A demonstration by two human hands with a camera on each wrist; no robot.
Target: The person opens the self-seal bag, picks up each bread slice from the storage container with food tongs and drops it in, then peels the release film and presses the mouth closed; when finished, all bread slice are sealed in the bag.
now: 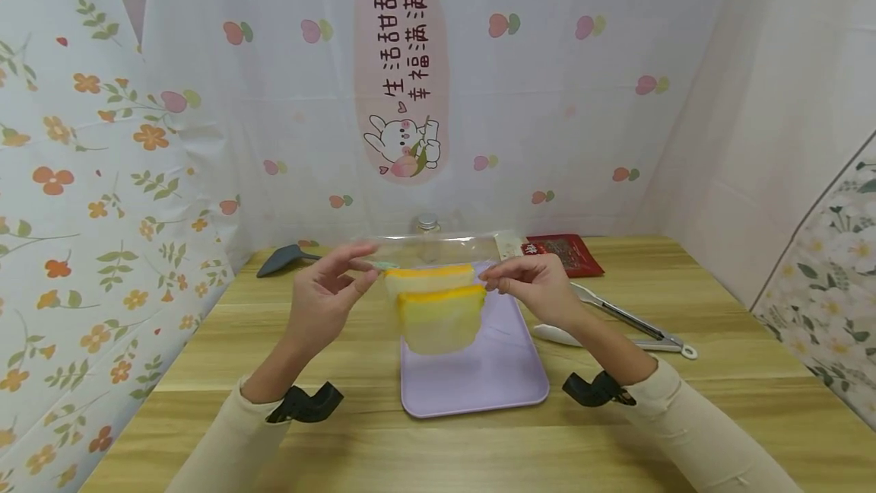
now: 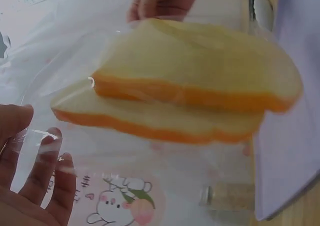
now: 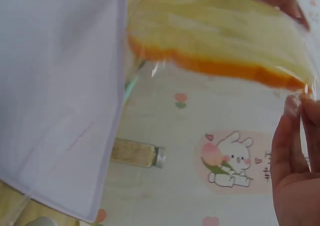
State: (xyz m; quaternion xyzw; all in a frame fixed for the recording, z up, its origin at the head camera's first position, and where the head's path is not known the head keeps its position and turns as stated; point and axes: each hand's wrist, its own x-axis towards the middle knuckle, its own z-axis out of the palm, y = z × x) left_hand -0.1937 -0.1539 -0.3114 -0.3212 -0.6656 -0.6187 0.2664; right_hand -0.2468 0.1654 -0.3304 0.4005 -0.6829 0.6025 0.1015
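Two bread slices [image 1: 441, 318] with orange crust sit inside a clear plastic bag [image 1: 438, 246], raised above a lilac tray [image 1: 472, 386]. My right hand [image 1: 537, 287] pinches the bag's right side, thumb against fingertips, close by the crust. On the other side, my left hand [image 1: 328, 287] holds the bag's left edge between thumb and fingers, slightly blurred. In the left wrist view, the slices [image 2: 195, 66] overlap, and plastic shines across the left fingers [image 2: 50, 151]. The right wrist view shows bag film gathered at the right fingertips [image 3: 292, 106].
A grey spatula [image 1: 280, 259] lies at the table's back left. Behind the bag stands a small jar with a metal lid [image 1: 427, 221]. Right of the tray are white-tipped tongs [image 1: 630, 318] and a red packet [image 1: 571, 253]. A printed curtain [image 1: 294, 97] hangs behind the table.
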